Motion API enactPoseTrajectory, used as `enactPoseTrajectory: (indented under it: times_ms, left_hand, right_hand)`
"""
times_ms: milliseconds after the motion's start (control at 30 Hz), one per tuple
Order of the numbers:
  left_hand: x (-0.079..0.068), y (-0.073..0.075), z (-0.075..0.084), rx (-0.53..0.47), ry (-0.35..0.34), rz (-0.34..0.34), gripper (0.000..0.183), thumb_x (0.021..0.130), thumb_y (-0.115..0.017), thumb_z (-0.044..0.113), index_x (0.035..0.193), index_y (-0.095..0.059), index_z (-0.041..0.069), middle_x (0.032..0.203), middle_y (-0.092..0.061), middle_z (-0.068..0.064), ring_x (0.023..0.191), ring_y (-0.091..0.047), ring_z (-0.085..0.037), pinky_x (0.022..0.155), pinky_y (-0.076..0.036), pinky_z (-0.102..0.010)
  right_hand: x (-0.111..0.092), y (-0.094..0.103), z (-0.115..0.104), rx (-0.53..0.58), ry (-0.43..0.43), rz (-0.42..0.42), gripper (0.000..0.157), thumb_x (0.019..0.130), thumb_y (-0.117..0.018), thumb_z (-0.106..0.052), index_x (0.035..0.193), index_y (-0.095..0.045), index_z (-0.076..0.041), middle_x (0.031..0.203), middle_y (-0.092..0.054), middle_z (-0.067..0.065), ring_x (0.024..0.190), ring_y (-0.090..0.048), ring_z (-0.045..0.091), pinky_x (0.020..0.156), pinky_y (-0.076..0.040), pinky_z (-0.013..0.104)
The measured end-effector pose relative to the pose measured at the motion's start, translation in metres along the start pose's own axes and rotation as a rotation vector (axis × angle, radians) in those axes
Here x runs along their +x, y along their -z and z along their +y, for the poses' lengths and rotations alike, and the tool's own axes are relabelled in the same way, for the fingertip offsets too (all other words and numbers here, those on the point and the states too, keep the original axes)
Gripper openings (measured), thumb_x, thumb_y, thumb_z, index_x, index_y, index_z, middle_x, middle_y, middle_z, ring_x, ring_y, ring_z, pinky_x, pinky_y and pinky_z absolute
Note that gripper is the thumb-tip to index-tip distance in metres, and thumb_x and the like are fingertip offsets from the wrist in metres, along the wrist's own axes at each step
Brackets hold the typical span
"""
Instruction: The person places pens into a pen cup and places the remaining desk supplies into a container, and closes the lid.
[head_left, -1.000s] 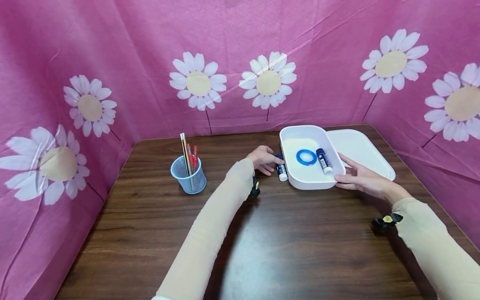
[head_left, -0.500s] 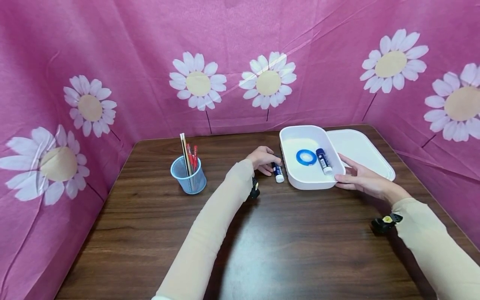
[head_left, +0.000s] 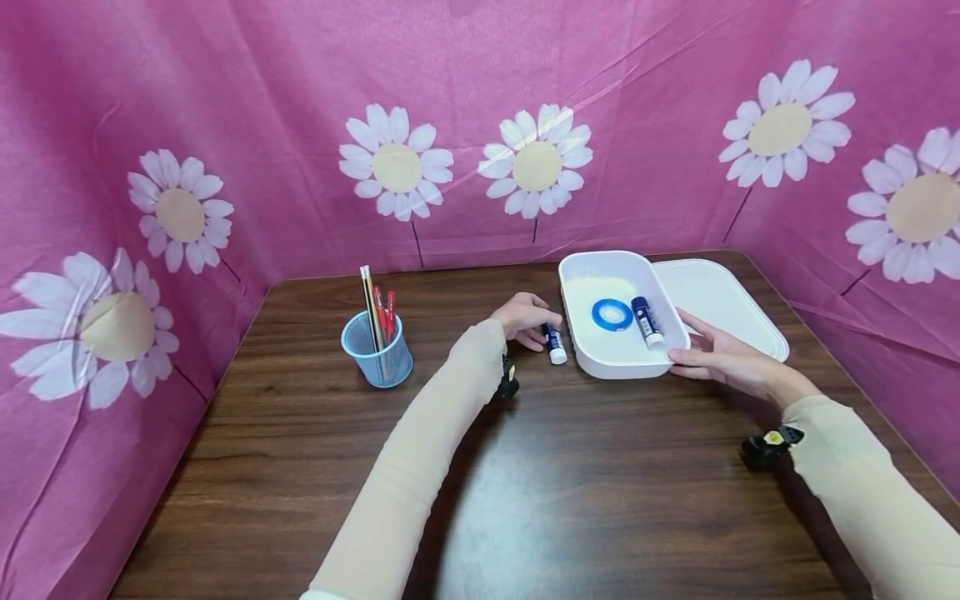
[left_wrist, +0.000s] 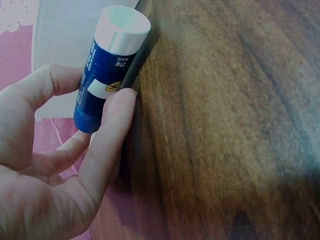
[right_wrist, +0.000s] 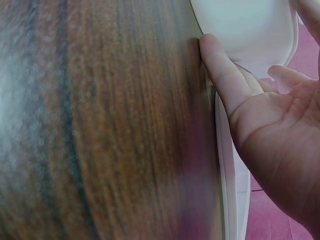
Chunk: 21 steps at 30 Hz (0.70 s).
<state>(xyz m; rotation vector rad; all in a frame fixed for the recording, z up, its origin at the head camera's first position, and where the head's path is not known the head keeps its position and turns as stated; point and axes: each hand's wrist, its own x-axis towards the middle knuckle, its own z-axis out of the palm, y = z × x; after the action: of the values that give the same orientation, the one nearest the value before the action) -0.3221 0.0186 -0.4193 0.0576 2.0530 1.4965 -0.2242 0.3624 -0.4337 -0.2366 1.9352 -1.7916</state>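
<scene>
My left hand [head_left: 527, 320] pinches a dark blue glue stick [head_left: 555, 345] with a white end, just left of a white box [head_left: 588, 360]. In the left wrist view the glue stick [left_wrist: 106, 67] sits between thumb and finger, its white end away from the palm. Inside the box lie a second blue glue stick [head_left: 647, 322] and a blue ring-shaped roll of tape [head_left: 612, 315]. My right hand [head_left: 723, 360] touches the box's near right corner with its fingers extended; the right wrist view shows the fingers [right_wrist: 225, 75] against the white wall.
A white lid [head_left: 723, 300] lies on the wooden table [head_left: 570, 492] right of the box, partly behind it. A light blue mesh pen cup [head_left: 381, 360] with red pens and pencils stands on the left. Pink flowered cloth [head_left: 465, 217] hangs behind the table.
The left hand's glue stick has moved slightly left, away from the box wall, mostly in the first half second. The right hand and the box have stayed in place.
</scene>
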Motion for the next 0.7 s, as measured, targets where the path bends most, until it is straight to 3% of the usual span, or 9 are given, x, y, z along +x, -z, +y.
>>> enactPoseTrajectory:
  times_ms: [267,467,700]
  left_hand:
    - [0.002,0.004,0.001,-0.034,0.004,-0.038,0.05,0.088,-0.07,0.006,0.134,-0.051,-0.001,0.093,-0.064,-0.014,0.07,-0.065,-0.025,0.071,-0.062,-0.042]
    - [-0.002,0.009,0.008,-0.058,-0.05,-0.061,0.039,0.088,-0.069,0.008,0.125,-0.056,0.002,0.092,-0.064,-0.013,0.07,-0.064,-0.023,0.07,-0.062,-0.041]
    - [-0.005,0.013,0.027,-0.116,-0.126,-0.083,0.039,0.092,-0.068,0.014,0.128,-0.059,0.004,0.101,-0.068,-0.015,0.077,-0.068,-0.024,0.074,-0.062,-0.042]
  right_hand:
    - [0.001,0.0,0.001,-0.006,0.012,-0.005,0.091,0.102,-0.057,0.0,0.161,0.011,-0.011,0.154,-0.012,0.036,0.113,-0.064,0.012,0.098,-0.051,0.039]
    - [0.0,0.0,0.0,-0.007,0.03,-0.017,0.09,0.102,-0.057,0.0,0.161,0.01,-0.01,0.154,-0.012,0.036,0.114,-0.063,0.013,0.098,-0.051,0.04]
    - [0.0,-0.001,0.001,-0.005,0.016,-0.008,0.09,0.102,-0.057,-0.001,0.161,0.01,-0.009,0.155,-0.012,0.036,0.114,-0.063,0.012,0.099,-0.051,0.039]
